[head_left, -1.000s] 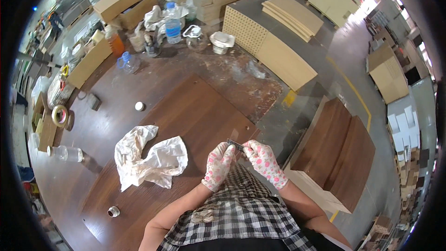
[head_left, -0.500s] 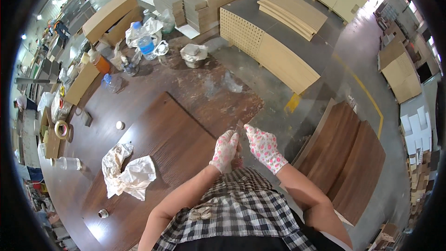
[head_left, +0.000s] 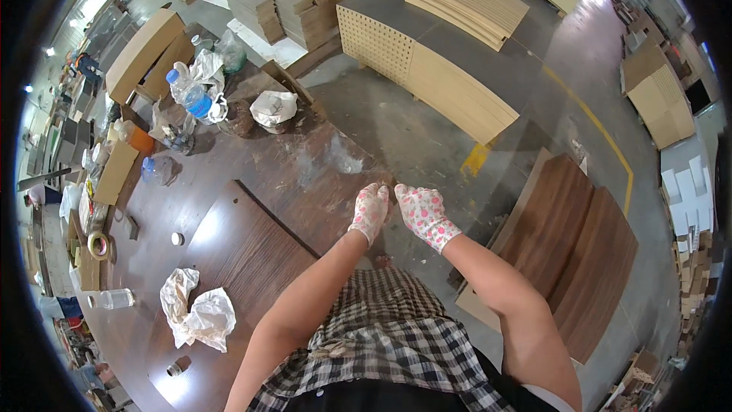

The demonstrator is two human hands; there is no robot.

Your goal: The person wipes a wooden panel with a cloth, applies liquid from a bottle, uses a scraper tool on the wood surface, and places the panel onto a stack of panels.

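Both hands sit higher and further right in frame than half a second ago, off the dark wood panel (head_left: 252, 259) and over the worn tabletop edge (head_left: 320, 175). Left hand (head_left: 370, 211) and right hand (head_left: 424, 214), in white floral gloves, nearly touch at the fingertips near frame centre. Fingers curled narrow; whether they pinch anything, cannot tell. Crumpled white rag (head_left: 194, 310) lies lower left, well apart. Blue-capped bottle (head_left: 191, 94) upper left.

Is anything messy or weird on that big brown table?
Yes. A crumpled white cloth lies loose on the dark wooden panel, and pale smears mark the worktable past both gloved hands.
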